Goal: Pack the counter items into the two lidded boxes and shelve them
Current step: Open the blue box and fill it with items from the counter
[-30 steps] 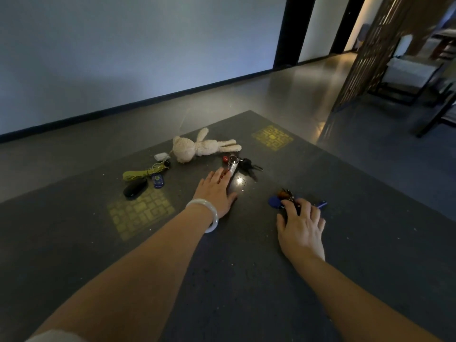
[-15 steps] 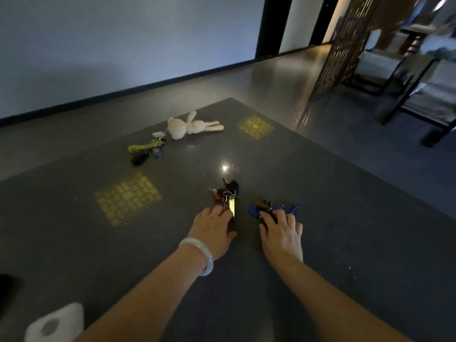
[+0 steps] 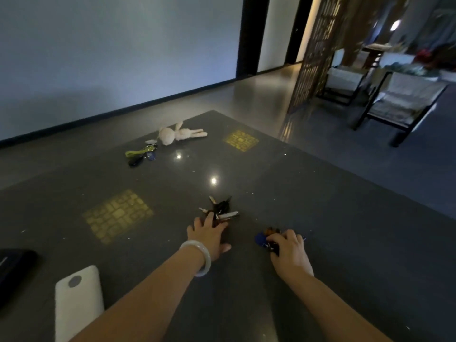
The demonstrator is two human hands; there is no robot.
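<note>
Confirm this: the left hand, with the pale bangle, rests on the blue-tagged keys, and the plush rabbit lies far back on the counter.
Wrong on the keys. The head view shows the left hand on the dark key bunch; the right hand covers the blue-tagged keys. The pale bangle and the plush rabbit, far back on the counter, are right.

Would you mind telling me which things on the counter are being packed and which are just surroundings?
To pack:
key bunch under left hand
blue-tagged keys under right hand
plush rabbit
green-strap keys
white slab

Surroundings:
chairs
lattice screen
</note>
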